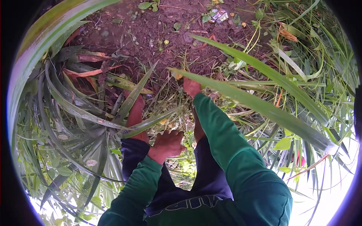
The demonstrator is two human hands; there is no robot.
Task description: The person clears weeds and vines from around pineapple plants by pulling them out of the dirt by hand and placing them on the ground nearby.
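Note:
My right hand (191,89) reaches down past the feet to the ground among weeds and cut grass. It looks closed, but a long green leaf (241,96) crosses in front and hides what the fingers hold, if anything. My left hand (167,145) hovers near the left knee, back upward, fingers loosely bent and apart, the thumb to the right; nothing shows in it. Loose grass and weeds (171,105) lie between my bare legs. To the left stands a spiky plant (102,124) with long, stiff, pineapple-like leaves.
Bare brown soil (151,34) stretches ahead, with small weeds and a crumpled shiny wrapper (219,16). Tall grass (328,64) crowds the right side. Another long leaf (271,75) arches over on the right, and a broad blade (41,41) curves close at the upper left.

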